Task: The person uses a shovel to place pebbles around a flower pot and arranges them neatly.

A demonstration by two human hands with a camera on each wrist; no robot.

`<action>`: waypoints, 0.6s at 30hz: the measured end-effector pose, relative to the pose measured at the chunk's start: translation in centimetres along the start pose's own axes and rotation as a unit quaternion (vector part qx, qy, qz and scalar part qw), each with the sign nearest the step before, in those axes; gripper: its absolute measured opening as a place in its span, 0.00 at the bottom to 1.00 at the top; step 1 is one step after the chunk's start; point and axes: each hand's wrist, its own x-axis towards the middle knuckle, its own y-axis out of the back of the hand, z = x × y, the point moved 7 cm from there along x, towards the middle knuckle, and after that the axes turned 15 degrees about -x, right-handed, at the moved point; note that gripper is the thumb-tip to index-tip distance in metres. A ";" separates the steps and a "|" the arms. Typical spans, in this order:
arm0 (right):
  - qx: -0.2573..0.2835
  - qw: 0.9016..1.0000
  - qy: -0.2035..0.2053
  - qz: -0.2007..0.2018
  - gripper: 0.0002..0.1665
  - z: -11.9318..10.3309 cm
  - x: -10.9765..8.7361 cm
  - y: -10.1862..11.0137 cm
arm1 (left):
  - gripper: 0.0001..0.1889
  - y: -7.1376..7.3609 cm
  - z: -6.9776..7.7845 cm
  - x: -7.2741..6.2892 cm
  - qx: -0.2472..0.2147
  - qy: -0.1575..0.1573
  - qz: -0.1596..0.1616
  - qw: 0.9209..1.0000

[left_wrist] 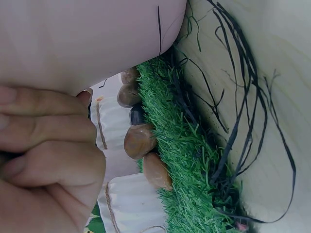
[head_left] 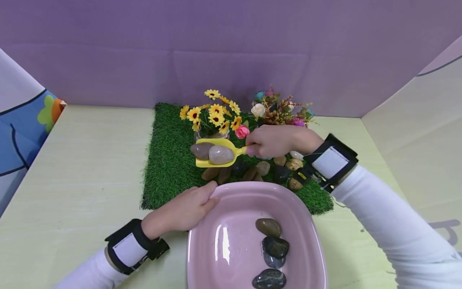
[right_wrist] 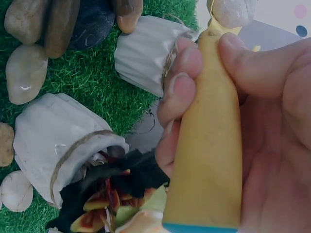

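My right hand (head_left: 272, 140) grips the yellow handle of a toy scoop (right_wrist: 206, 145), its blade pointing left above the grass mat. Two smooth stones lie on the blade: a pale one (head_left: 221, 155) and a greyish-brown one (head_left: 201, 151) that juts past the front edge. With my left hand (head_left: 184, 210) I hold the rim of a pink basin (head_left: 213, 224) at its far left corner, thumb over the edge and fingers beneath. Inside the basin, toward the right, several dark and brown stones (head_left: 268, 227) lie in a row.
Between basin and flowers, several stones (head_left: 263, 167) lie on the artificial grass mat (head_left: 166, 160). Yellow flowers (head_left: 216, 114) and mixed flowers (head_left: 285, 110) stand in white pots (right_wrist: 58, 141) behind them. A purple wall (head_left: 231, 48) closes off the back.
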 end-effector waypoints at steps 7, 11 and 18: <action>-0.005 1.000 -0.006 -0.012 0.12 -0.4 1.1 -0.8 | 0.06 0.1 0.0 0.0 0.008 -0.004 0.004 1.000; 0.004 1.000 -0.015 -0.024 0.12 -0.4 1.7 -1.7 | 0.06 0.0 0.0 0.0 0.004 -0.004 0.004 1.000; -0.018 0.999 -0.022 -0.037 0.15 -0.4 2.6 -2.7 | 0.06 0.0 0.0 0.0 -0.012 -0.001 -0.002 1.000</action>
